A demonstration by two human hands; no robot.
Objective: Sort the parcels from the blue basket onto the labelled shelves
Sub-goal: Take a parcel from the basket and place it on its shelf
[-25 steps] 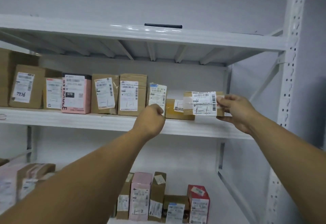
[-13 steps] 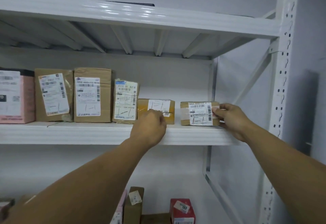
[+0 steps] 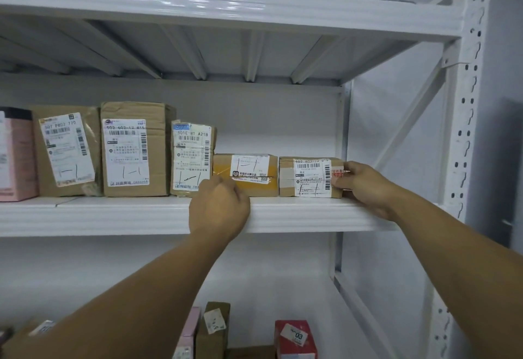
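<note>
R hand (image 3: 365, 186) pinches brown parcel (image 3: 308, 177), just right of yellow-taped parcel (image 3: 246, 174). L hand (image 3: 219, 208) fisted, fingers pressed together, at its front-left.

A person's right hand (image 3: 365, 186) grips the right end of a small labelled cardboard parcel (image 3: 308, 179) lying on a white metal shelf (image 3: 113, 214), just beside a yellow-taped parcel (image 3: 249, 186). The curled left hand (image 3: 219, 210) covers that parcel's lower left corner, fingers hidden.
</note>
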